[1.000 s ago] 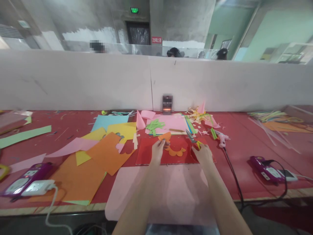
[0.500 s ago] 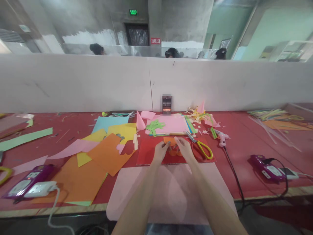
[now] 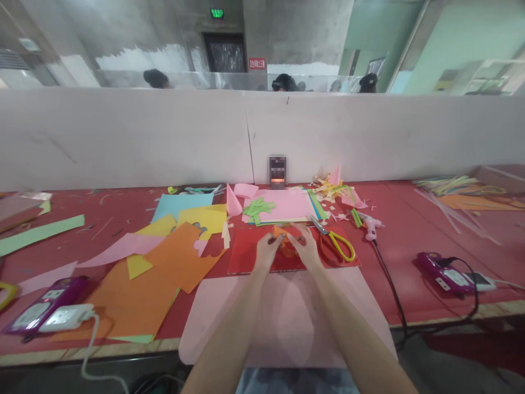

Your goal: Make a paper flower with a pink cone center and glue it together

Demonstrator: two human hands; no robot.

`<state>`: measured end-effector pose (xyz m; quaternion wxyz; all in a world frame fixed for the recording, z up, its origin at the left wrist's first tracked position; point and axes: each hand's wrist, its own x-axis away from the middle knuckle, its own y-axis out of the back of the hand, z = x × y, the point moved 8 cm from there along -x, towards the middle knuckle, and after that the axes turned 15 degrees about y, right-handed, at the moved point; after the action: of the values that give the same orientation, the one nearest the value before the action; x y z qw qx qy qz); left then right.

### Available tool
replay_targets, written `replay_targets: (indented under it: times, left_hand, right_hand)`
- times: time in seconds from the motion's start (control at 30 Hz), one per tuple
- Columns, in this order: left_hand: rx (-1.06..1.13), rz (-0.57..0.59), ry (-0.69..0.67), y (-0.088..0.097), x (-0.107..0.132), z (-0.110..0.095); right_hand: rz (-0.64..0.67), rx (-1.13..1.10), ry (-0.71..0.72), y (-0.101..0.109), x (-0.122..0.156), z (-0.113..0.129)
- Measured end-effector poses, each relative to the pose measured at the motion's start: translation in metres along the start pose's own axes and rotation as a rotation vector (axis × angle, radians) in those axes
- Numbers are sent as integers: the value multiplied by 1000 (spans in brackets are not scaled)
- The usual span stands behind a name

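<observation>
Between my two hands is a small piece of orange paper [image 3: 280,231], bent and partly covered by fingers. My left hand [image 3: 268,249] pinches it from the left, thumb and fingertips together. From the right, my right hand [image 3: 305,247] has its fingers curled against the same piece. Orange cut shapes [image 3: 289,250] lie below the hands on a shiny red board [image 3: 250,254]. Yellow-handled scissors [image 3: 334,241] rest on the board's right side, blades pointing up and left. A pink glue gun [image 3: 372,227] lies further right.
Behind the board sits a stack of coloured paper [image 3: 293,203] topped with green strips [image 3: 258,208]. A pink paper cone [image 3: 233,201] stands beside it. Orange sheets [image 3: 180,257] spread leftward. Purple power strips [image 3: 443,273] and cords occupy both sides. A white partition [image 3: 164,137] closes the back.
The orange paper, flatter and wider before, now looks bent or curled between my fingers. My right hand's fingers have shifted over it. The whole view has moved slightly.
</observation>
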<state>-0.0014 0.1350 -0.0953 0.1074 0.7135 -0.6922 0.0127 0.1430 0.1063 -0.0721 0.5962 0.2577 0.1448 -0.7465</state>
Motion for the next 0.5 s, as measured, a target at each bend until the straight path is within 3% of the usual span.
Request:
replay_targets:
  times: [0.07, 0.17, 0.37, 0.5]
  left_hand:
    - [9, 1, -5, 0, 0, 0]
    - [4, 12, -27, 0, 0, -3]
    - [31, 38, -36, -1, 2, -4]
    - [7, 51, -54, -3, 2, -3]
  right_hand:
    - [111, -41, 30, -10, 0, 5]
    - [177, -98, -51, -18, 2, 1]
    - [126, -207, -174, -14, 5, -9]
    - [26, -291, -275, -7, 8, -25]
